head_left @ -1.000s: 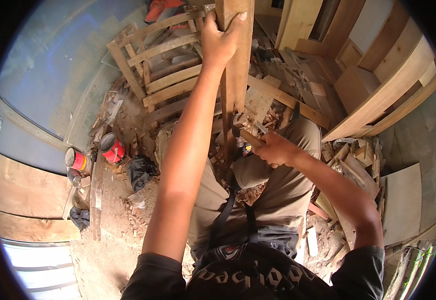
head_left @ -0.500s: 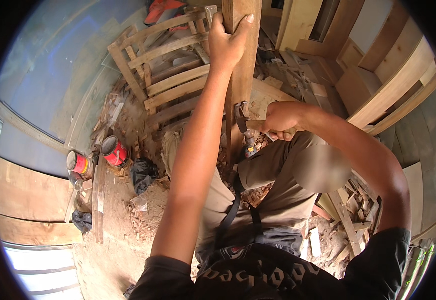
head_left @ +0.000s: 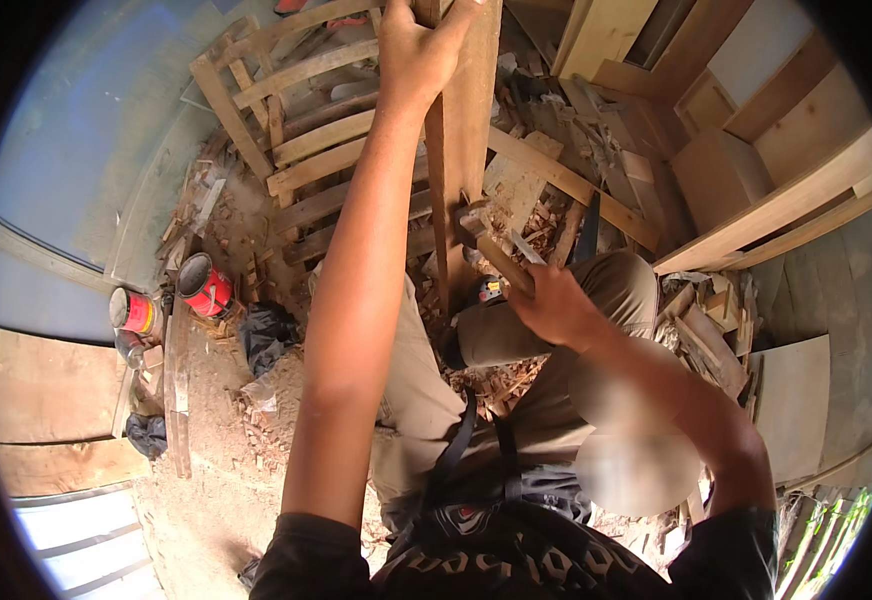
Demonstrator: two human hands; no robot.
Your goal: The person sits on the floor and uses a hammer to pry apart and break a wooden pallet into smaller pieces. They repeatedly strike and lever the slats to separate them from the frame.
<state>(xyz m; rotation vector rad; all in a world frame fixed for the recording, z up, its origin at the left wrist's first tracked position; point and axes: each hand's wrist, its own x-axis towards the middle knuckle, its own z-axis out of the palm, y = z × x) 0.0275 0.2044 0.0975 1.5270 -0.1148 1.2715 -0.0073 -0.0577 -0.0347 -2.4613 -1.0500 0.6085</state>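
My left hand (head_left: 421,55) is wrapped around the upper part of a thick wooden post (head_left: 468,120), which stands upright before me. My right hand (head_left: 553,308) is closed on the wooden handle of a hammer (head_left: 504,262). The hammer's head is at the lower part of the post, near or against its right side; whether it touches is unclear. A pale narrow strip shows just right of the handle, its kind unclear. Behind my bent knee, a blue and yellow power tool (head_left: 491,290) is partly hidden at the post's foot.
A slatted wooden frame (head_left: 321,150) leans behind the post at left. Two red cans (head_left: 206,287) stand on the left by a black bag (head_left: 268,338). Wood chips and offcuts (head_left: 706,345) litter the floor. Wooden panels and frames (head_left: 786,220) stand at right.
My right hand has come down and nearer to me, and the hammer has turned so its handle slants toward me. The view has shifted slightly; my left hand still grips the post.
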